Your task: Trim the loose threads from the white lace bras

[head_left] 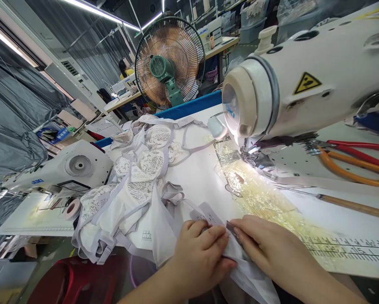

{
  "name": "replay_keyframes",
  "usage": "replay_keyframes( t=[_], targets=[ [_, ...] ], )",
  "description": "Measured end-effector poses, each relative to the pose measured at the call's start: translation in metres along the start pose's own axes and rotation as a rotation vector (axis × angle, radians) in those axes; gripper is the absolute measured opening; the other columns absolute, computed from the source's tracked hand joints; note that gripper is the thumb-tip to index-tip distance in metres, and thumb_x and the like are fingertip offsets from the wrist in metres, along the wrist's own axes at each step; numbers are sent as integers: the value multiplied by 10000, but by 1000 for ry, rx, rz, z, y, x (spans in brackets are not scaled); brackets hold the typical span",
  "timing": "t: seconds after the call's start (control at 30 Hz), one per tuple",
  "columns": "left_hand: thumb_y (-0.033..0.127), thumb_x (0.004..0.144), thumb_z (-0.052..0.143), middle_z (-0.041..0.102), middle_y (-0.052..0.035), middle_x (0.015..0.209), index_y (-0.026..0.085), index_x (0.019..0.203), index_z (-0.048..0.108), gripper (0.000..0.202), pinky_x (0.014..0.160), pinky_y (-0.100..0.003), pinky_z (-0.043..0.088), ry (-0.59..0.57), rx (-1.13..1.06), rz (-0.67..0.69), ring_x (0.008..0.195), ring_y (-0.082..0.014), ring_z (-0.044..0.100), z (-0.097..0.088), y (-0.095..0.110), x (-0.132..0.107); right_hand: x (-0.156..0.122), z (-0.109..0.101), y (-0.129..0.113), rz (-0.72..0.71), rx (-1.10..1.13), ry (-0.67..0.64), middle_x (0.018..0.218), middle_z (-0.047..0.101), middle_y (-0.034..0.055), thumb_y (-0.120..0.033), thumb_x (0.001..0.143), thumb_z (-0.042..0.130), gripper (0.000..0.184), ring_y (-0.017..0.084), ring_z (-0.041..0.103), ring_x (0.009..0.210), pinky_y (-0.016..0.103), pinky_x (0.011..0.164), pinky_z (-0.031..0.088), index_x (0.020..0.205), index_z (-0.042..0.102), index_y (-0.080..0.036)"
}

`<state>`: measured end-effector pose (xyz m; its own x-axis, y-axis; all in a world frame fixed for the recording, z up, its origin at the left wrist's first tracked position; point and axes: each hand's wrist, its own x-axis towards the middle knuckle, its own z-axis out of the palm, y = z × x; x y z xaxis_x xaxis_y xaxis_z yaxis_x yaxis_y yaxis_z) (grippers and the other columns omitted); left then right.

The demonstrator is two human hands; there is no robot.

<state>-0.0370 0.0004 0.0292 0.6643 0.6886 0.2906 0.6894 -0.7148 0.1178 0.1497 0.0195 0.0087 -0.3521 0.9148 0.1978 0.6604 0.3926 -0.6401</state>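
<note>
At the front edge of the table, my left hand (202,253) is closed on a white bra (254,278) with grey edging, its fingers curled into the fabric. Close beside it, my right hand (265,240) pinches the bra's grey edge between thumb and fingers. The cloth hangs over the table edge below both hands. Left of them lies a heap of white lace bras (148,164) with grey bands and straps. Ahead and to the right, a sewing machine (255,97) has its lamp lit over the needle area, apart from my hands.
Red- and orange-handled tools (354,166) and a wooden-handled tool (354,205) lie right of the needle. A ruler strip (350,248) runs along the front edge. Another sewing machine (78,166) stands left, a fan (170,63) behind, and a red stool (78,278) below left.
</note>
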Motion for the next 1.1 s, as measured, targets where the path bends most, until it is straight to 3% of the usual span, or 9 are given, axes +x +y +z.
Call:
replay_keyframes(
  t=[0.47, 0.67, 1.1],
  targets=[
    [420, 892, 421, 653, -81, 1024, 159, 1056, 610, 362, 740, -346, 450, 12, 37, 30, 871, -202, 543, -2, 0, 1, 1, -7, 1, -1, -1, -123, 698, 633, 22, -258, 878, 324, 330, 170, 599, 637, 294, 560, 468, 783, 640, -233],
    [406, 903, 406, 660, -80, 1033, 147, 1052, 613, 364, 739, -357, 443, 33, 31, 48, 868, -211, 545, -2, -1, 1, 2, -4, 2, 35, 39, -55, 774, 649, 41, -269, 882, 304, 343, 175, 616, 696, 295, 593, 484, 852, 643, -226],
    [405, 895, 422, 659, -82, 1028, 153, 1051, 616, 354, 754, -356, 448, 20, 35, 51, 871, -210, 547, -1, -2, 1, 5, 1, -1, 81, 2, -102, 747, 636, 49, -275, 882, 261, 370, 201, 605, 695, 343, 620, 471, 817, 622, -224]
  ],
)
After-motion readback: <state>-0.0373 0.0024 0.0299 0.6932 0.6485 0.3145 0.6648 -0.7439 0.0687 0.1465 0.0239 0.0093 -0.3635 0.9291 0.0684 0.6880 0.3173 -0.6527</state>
